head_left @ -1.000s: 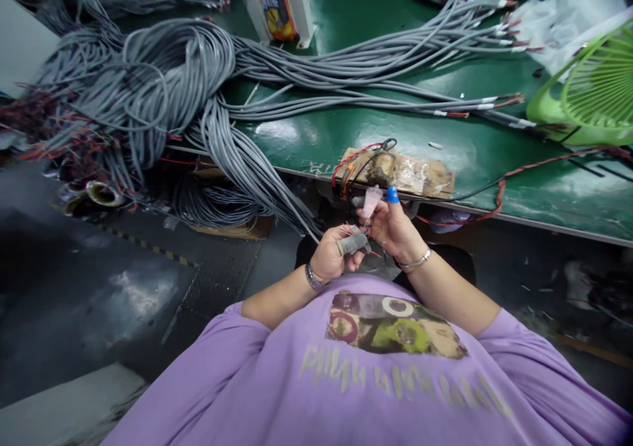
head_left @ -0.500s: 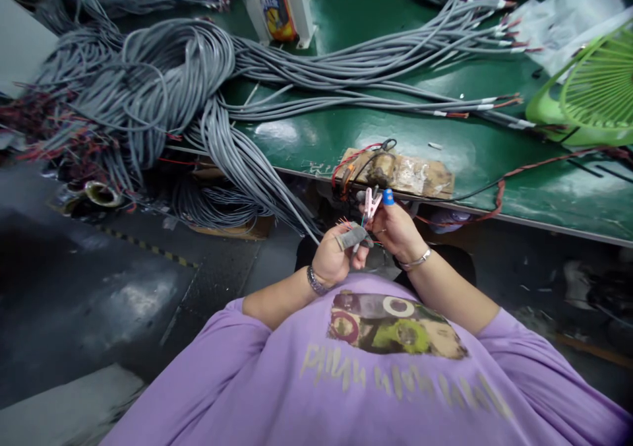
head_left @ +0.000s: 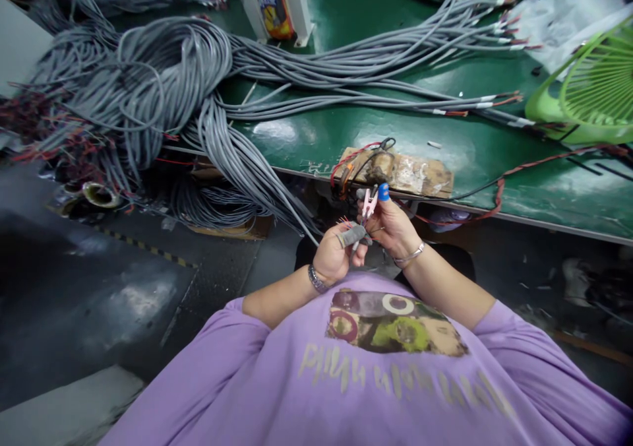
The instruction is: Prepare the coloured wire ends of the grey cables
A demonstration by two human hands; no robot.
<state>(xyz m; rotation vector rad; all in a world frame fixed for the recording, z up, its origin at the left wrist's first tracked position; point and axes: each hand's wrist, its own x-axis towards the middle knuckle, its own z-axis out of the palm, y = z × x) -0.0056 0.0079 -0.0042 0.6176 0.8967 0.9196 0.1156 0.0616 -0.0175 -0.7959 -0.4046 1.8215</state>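
My left hand (head_left: pixel 336 254) is closed round the end of a grey cable (head_left: pixel 297 214), its thin coloured wire ends (head_left: pixel 345 222) fanning out above the fist; a grey wrap covers one finger. My right hand (head_left: pixel 393 225) is closed on a small pink clip tool (head_left: pixel 368 203), held right against those wire ends. A blue cap sits on its fingertip. Both hands hover just in front of the green table's near edge (head_left: pixel 494 212), close to my chest.
A big tangle of grey cables (head_left: pixel 148 96) covers the table's left side and hangs over the edge. A taped brown block with red and black wires (head_left: pixel 400 169) sits near the edge. A green plastic basket (head_left: pixel 593 86) stands at right, a white bag (head_left: pixel 564 17) behind it.
The pink clip tool has come down from a raised, blurred position to the wire ends. Both hands stay in the same spot, the right one slightly turned.
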